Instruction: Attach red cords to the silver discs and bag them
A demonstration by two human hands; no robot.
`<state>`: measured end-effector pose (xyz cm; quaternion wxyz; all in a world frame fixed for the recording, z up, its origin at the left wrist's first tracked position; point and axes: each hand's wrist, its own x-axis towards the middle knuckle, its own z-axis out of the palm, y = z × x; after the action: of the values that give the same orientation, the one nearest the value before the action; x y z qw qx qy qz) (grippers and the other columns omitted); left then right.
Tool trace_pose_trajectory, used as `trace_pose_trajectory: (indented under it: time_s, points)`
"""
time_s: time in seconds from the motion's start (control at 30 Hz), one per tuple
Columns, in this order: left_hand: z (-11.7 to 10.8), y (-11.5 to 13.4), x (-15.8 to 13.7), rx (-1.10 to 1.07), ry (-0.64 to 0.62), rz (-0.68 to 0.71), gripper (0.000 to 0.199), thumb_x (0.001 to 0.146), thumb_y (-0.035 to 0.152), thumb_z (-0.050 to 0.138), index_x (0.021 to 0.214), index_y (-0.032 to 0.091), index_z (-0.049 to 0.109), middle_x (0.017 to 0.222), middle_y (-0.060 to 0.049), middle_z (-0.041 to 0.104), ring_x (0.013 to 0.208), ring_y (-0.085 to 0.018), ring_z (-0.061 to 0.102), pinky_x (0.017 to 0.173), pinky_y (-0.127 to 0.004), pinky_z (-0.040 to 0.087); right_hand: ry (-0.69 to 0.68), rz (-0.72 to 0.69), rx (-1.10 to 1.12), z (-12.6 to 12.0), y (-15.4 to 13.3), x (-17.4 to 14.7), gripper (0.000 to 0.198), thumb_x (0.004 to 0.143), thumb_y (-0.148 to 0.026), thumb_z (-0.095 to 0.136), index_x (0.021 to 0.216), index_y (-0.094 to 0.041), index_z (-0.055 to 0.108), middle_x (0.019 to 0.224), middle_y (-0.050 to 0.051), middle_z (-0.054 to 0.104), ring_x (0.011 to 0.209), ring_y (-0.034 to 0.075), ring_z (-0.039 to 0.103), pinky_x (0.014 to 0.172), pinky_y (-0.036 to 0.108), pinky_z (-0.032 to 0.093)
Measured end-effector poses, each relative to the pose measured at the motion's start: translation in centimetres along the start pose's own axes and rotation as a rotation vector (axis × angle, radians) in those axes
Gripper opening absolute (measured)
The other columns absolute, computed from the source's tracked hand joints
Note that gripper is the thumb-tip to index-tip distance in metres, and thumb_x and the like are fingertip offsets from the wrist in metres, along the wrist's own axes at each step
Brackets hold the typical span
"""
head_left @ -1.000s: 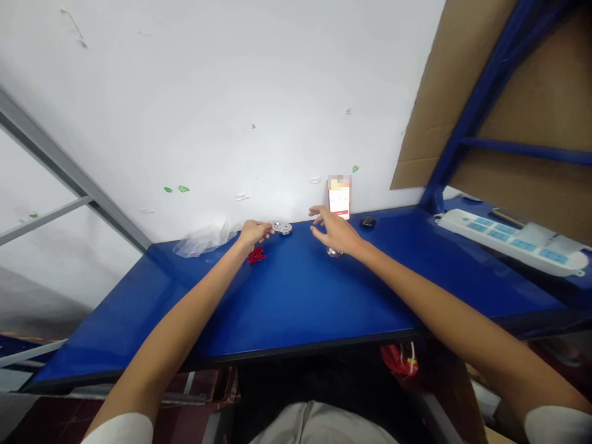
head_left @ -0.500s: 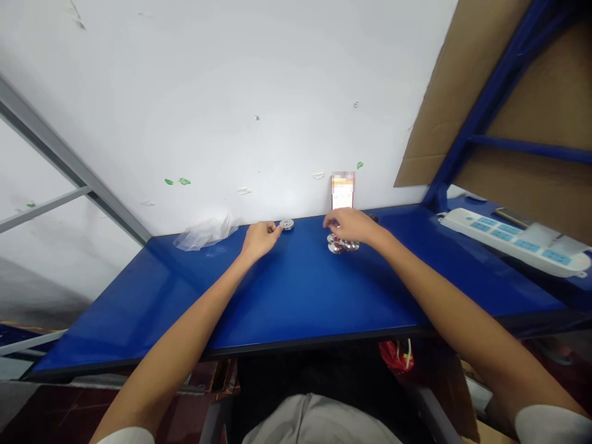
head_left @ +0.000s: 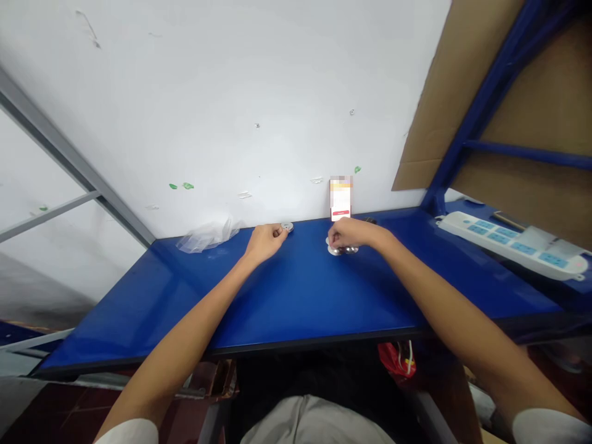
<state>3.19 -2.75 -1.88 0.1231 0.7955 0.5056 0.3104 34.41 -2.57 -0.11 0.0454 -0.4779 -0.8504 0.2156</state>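
Fingers of the left hand [head_left: 264,242], near the centre of the frame, are curled with their tips at the left edge of a silver disc [head_left: 288,227] on the blue desk [head_left: 296,302]; whether they grip it, I cannot tell. Right of centre, the right hand [head_left: 346,232] bunches its fingers downward over shiny discs [head_left: 351,250], which lie under and just beside the fingertips, below the phone [head_left: 341,198]; any pinch there is hidden.

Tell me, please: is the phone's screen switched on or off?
On. The phone, standing beyond the right hand, glows white, with a red bar near its bottom edge.
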Motion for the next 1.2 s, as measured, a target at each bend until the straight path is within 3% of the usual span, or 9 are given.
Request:
trace_pose_trajectory:
  time_s: [0.1,0.27,0.4,0.53,0.73,0.8,0.93,1.1,1.2]
  points:
    - [0.2,0.0,0.0,-0.151,-0.056,-0.026,0.043,0.099,0.048,0.062,0.069,0.018,0.066,0.063,-0.001,0.064,0.058,-0.015,0.056,0.062,-0.028,0.040,0.199,-0.077,0.096,0.6,-1.2,0.4,0.013,0.087,-0.027,0.073,0.079,-0.022,0.082,0.082,0.004,0.082,0.077,0.022,0.077,0.072,0.030,0.055]
    - [1.4,0.5,-0.4,-0.718,-0.310,-0.132,0.040,0.091,0.053,0.077,0.101,0.014,0.076,0.091,-0.010,0.076,0.065,-0.015,0.066,0.053,-0.024,0.046,0.449,-0.230,0.620,1.9,-3.4,0.9,0.022,0.087,-0.040,0.078,0.096,-0.021,0.083,0.090,0.006,0.083,0.085,0.023,0.079,0.085,0.036,0.062]
    - [2.3,1.0,-0.9,-0.966,-0.291,-0.110,0.051,0.086,0.051,0.086,0.118,0.013,0.077,0.116,-0.017,0.077,0.083,-0.019,0.074,0.061,-0.026,0.055,0.518,-0.249,0.813,3.7,-4.1,2.1,0.033,0.082,-0.048,0.086,0.097,-0.019,0.082,0.086,0.006,0.081,0.083,0.024,0.078,0.086,0.040,0.064]
    - [2.7,0.9,-1.0,-0.995,-0.218,-0.141,0.049,0.079,0.048,0.092,0.108,0.012,0.077,0.105,-0.014,0.078,0.083,-0.020,0.075,0.063,-0.026,0.057,0.573,-0.297,0.857,5.5,-4.2,3.2,0.037,0.079,-0.055,0.089,0.091,-0.021,0.084,0.089,0.006,0.080,0.079,0.022,0.075,0.082,0.040,0.063]
    - [2.5,1.0,-1.2,-0.967,-0.408,-0.140,0.035,0.089,0.045,0.083,0.105,0.014,0.077,0.106,-0.012,0.075,0.080,-0.016,0.072,0.063,-0.025,0.056,0.581,-0.392,0.806,5.4,-4.3,3.1,0.029,0.084,-0.054,0.087,0.087,-0.024,0.084,0.096,0.005,0.076,0.083,0.021,0.073,0.083,0.040,0.063]
    - [2.3,1.4,-1.2,-1.003,-0.376,-0.149,0.026,0.091,0.039,0.077,0.096,0.014,0.074,0.090,-0.008,0.072,0.074,-0.014,0.070,0.060,-0.024,0.054,0.526,-0.431,0.760,4.9,-4.4,2.7,0.030,0.083,-0.051,0.088,0.099,-0.026,0.085,0.108,0.006,0.076,0.097,0.022,0.074,0.092,0.042,0.063]
    - [1.7,1.9,-1.0,-0.998,-0.300,-0.182,0.019,0.092,0.034,0.067,0.091,0.015,0.070,0.071,-0.002,0.063,0.063,-0.012,0.064,0.052,-0.021,0.048,0.439,-0.485,0.655,4.8,-4.9,2.2,0.063,0.080,-0.044,0.092,0.139,-0.030,0.072,0.134,0.008,0.072,0.108,0.024,0.074,0.098,0.043,0.064]
    - [1.5,1.9,-1.0,-0.892,-0.329,-0.168,0.018,0.087,0.033,0.069,0.086,0.015,0.067,0.070,-0.002,0.063,0.060,-0.012,0.062,0.050,-0.021,0.046,0.575,-0.500,0.402,5.7,-5.8,1.9,0.054,0.089,-0.034,0.084,0.140,-0.030,0.070,0.130,0.007,0.075,0.099,0.022,0.075,0.093,0.042,0.064]
    - [1.4,1.8,-0.9,-0.844,-0.357,-0.128,0.020,0.087,0.036,0.069,0.083,0.017,0.064,0.070,-0.001,0.063,0.060,-0.011,0.062,0.050,-0.020,0.046,0.590,-0.484,0.389,5.7,-5.9,1.9,0.050,0.088,-0.035,0.085,0.135,-0.028,0.072,0.123,0.007,0.077,0.097,0.022,0.076,0.094,0.042,0.064]
